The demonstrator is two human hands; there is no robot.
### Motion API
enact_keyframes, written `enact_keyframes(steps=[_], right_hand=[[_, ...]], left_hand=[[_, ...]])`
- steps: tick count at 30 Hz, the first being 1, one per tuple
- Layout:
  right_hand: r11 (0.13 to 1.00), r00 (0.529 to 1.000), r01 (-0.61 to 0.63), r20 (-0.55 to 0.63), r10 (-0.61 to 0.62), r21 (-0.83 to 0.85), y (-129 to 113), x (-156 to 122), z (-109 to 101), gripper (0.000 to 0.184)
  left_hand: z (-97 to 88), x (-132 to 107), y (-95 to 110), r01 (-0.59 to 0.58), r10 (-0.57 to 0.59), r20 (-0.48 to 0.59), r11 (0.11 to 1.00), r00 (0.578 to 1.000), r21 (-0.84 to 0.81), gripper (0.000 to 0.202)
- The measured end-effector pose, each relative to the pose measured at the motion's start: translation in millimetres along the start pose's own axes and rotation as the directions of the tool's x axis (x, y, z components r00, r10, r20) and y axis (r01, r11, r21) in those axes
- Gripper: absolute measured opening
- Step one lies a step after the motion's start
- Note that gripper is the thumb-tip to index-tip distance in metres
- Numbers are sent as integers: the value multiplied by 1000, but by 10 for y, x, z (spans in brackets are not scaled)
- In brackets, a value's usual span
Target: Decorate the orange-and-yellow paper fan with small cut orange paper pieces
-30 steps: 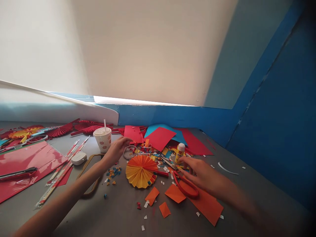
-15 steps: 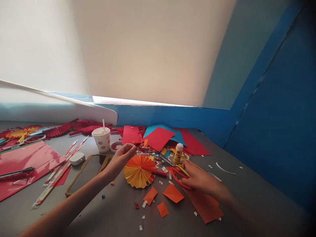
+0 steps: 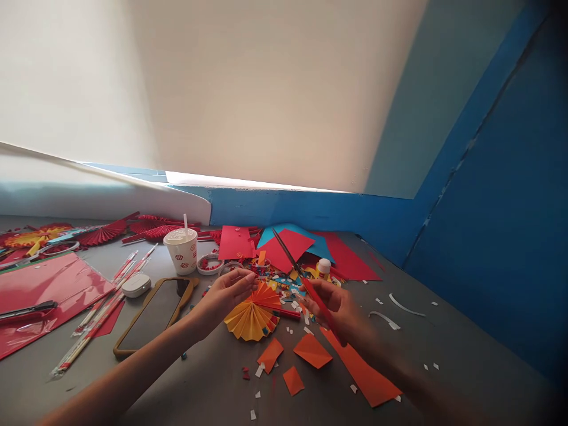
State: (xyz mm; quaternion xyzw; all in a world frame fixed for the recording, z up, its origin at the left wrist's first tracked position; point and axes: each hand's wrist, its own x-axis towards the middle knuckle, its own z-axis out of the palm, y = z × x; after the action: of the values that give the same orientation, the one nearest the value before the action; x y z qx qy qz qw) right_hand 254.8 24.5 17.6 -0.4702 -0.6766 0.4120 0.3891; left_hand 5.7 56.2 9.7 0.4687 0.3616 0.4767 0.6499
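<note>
The scissors (image 3: 290, 259) are gripped blades-up in the closed right hand (image 3: 331, 307), above the paper scraps (image 3: 277, 283); the open left hand (image 3: 224, 299) is held just beside the orange paper fan (image 3: 251, 319), and either could be nicked if the blades tip over.

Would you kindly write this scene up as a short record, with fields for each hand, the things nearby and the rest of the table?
Left hand: open, holding nothing visible, fingertips at the edge of the orange-and-yellow paper fan
Right hand: gripping red-handled scissors, blades pointing up and away
Nearby: glue bottle, orange paper pieces
Rest: white patterned cup with straw, red paper fans, grey table
</note>
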Motion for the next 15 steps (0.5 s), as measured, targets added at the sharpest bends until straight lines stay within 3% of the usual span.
enact_keyframes(steps=[7, 15], right_hand=[[991, 991, -22, 131, 5, 133, 3, -94, 139, 39], [999, 955, 5, 295, -15, 36, -45, -230, 35, 65]], left_hand=[[37, -10, 9, 29, -28, 25, 997, 999, -66, 26], [370, -79, 201, -45, 46, 3, 981, 999, -189, 22]])
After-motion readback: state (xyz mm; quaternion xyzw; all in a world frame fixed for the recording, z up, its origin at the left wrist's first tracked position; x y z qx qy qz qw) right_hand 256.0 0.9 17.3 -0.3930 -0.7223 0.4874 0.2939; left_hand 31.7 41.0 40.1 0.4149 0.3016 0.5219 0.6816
